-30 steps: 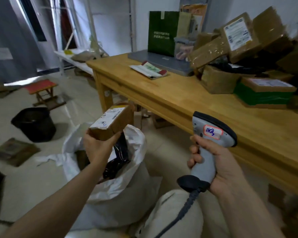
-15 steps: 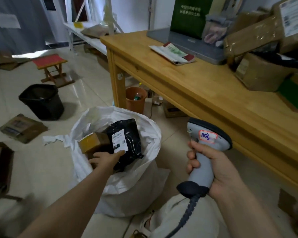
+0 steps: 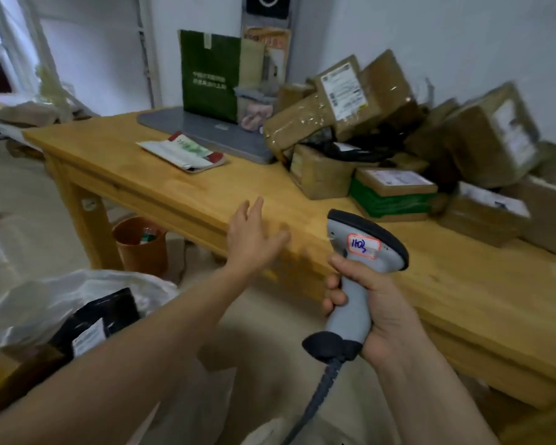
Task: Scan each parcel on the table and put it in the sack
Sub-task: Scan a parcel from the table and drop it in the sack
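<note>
Wooden table (image 3: pixel 180 187) carries taped parcels (image 3: pixel 395 175) at its far right end, well apart from the empty left hand (image 3: pixel 254 239), fingers spread; right hand (image 3: pixel 376 313) grips the scanner (image 3: pixel 360 268).

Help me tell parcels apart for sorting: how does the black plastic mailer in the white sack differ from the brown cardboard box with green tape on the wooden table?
The black plastic mailer is a soft, glossy bag; the green-taped cardboard box is stiff and square-edged. The mailer stands tilted inside the white sack; the box lies flat on the wooden table, still to be sacked. Both carry a white label.
</note>
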Demonstrator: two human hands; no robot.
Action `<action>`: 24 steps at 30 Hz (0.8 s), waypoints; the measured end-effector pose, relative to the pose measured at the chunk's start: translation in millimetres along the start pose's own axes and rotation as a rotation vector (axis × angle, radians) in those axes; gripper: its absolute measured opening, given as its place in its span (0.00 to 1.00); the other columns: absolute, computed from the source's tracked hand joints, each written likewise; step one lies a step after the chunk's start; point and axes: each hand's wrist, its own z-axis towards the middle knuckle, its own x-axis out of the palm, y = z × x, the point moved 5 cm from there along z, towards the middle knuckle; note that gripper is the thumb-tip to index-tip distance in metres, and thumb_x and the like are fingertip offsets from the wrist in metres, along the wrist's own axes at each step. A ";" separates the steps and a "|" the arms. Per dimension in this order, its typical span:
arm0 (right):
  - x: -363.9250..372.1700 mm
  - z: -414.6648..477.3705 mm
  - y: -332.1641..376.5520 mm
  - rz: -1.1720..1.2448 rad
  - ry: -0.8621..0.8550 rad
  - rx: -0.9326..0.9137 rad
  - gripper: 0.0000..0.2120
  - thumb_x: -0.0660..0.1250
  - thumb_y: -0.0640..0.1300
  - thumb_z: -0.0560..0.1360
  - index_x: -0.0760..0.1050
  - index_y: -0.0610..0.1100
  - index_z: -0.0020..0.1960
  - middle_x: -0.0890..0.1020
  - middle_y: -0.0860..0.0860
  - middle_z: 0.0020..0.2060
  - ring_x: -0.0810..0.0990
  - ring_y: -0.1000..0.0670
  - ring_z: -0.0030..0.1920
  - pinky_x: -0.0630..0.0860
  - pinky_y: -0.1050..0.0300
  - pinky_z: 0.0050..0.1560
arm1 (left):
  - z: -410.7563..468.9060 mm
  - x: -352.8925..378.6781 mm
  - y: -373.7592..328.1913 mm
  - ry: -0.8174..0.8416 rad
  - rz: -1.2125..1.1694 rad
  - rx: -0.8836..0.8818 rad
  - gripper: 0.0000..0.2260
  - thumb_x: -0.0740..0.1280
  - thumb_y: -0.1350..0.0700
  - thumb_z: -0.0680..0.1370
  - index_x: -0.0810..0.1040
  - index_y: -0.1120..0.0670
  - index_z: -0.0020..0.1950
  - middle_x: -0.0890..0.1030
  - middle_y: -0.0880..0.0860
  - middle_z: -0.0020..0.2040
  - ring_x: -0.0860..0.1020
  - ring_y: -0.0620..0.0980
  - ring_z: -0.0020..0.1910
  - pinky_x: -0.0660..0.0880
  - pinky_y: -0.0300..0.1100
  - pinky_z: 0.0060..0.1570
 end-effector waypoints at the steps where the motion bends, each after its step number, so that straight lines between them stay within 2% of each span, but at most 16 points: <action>1: -7.8 1.7 12.5 0.009 -0.009 -0.020 0.06 0.69 0.38 0.66 0.74 0.41 0.42 0.72 0.48 0.25 0.67 0.54 0.19 0.70 0.64 0.23 | 10.8 9.0 -19.8 0.012 0.005 0.039 0.36 0.67 0.45 0.76 0.54 0.52 0.79 0.54 0.55 0.78 0.53 0.56 0.76 0.57 0.53 0.73; 4: -31.1 11.2 43.7 0.045 -0.027 -0.060 0.03 0.68 0.37 0.70 0.74 0.42 0.42 0.72 0.48 0.25 0.67 0.55 0.19 0.70 0.64 0.22 | 42.8 40.4 -65.6 0.076 0.053 0.156 0.36 0.68 0.48 0.77 0.54 0.55 0.79 0.59 0.56 0.77 0.59 0.55 0.75 0.60 0.48 0.71; 7: -53.4 23.2 68.5 0.083 -0.055 -0.103 0.07 0.70 0.38 0.65 0.75 0.42 0.41 0.72 0.47 0.26 0.68 0.54 0.19 0.70 0.64 0.22 | 72.4 81.0 -102.3 0.175 0.130 0.248 0.36 0.68 0.47 0.77 0.55 0.56 0.79 0.62 0.56 0.76 0.61 0.54 0.74 0.62 0.46 0.70; 10: -75.2 32.8 88.2 0.126 -0.082 -0.140 0.08 0.71 0.38 0.62 0.76 0.42 0.40 0.73 0.46 0.25 0.68 0.53 0.18 0.70 0.63 0.21 | 95.9 124.8 -142.4 0.251 0.224 0.398 0.33 0.68 0.46 0.77 0.60 0.56 0.77 0.64 0.54 0.74 0.62 0.53 0.74 0.61 0.44 0.70; 14: -100.8 36.7 102.6 0.132 -0.095 -0.171 0.09 0.71 0.37 0.61 0.78 0.40 0.40 0.73 0.45 0.24 0.67 0.52 0.18 0.70 0.62 0.20 | 117.1 170.8 -168.9 0.388 0.508 0.459 0.37 0.62 0.38 0.77 0.52 0.53 0.79 0.52 0.55 0.79 0.49 0.55 0.78 0.49 0.52 0.76; 16: -111.1 35.5 105.1 0.131 -0.097 -0.181 0.09 0.71 0.36 0.60 0.79 0.39 0.41 0.73 0.44 0.24 0.67 0.52 0.18 0.70 0.61 0.20 | 123.2 177.2 -174.9 0.373 0.583 0.448 0.36 0.62 0.35 0.75 0.57 0.51 0.78 0.57 0.56 0.78 0.54 0.56 0.77 0.51 0.53 0.74; 18: -119.6 33.2 106.7 0.140 -0.098 -0.189 0.10 0.71 0.36 0.61 0.79 0.39 0.42 0.73 0.44 0.24 0.67 0.52 0.18 0.70 0.61 0.20 | 122.7 172.8 -186.1 0.313 0.600 0.475 0.31 0.64 0.35 0.73 0.67 0.48 0.72 0.66 0.57 0.72 0.63 0.57 0.71 0.58 0.52 0.69; 19: -123.5 31.8 107.0 0.148 -0.100 -0.193 0.09 0.71 0.36 0.61 0.79 0.38 0.41 0.72 0.44 0.24 0.67 0.52 0.18 0.70 0.60 0.20 | 120.0 169.7 -191.2 0.307 0.619 0.483 0.27 0.65 0.34 0.73 0.70 0.45 0.68 0.68 0.56 0.69 0.65 0.57 0.69 0.59 0.53 0.67; 22: -132.5 26.7 106.0 0.171 -0.109 -0.205 0.10 0.71 0.36 0.59 0.79 0.39 0.41 0.73 0.44 0.25 0.67 0.52 0.18 0.70 0.60 0.21 | 107.6 163.6 -198.5 0.414 0.609 0.420 0.20 0.69 0.35 0.70 0.72 0.40 0.57 0.64 0.55 0.67 0.61 0.58 0.69 0.57 0.55 0.68; 24: -136.8 22.4 102.4 0.185 -0.116 -0.201 0.11 0.71 0.37 0.59 0.78 0.39 0.41 0.73 0.44 0.25 0.67 0.52 0.19 0.70 0.60 0.21 | 99.2 162.7 -194.6 0.547 0.512 0.312 0.18 0.73 0.39 0.68 0.70 0.40 0.51 0.64 0.55 0.68 0.64 0.59 0.67 0.64 0.53 0.68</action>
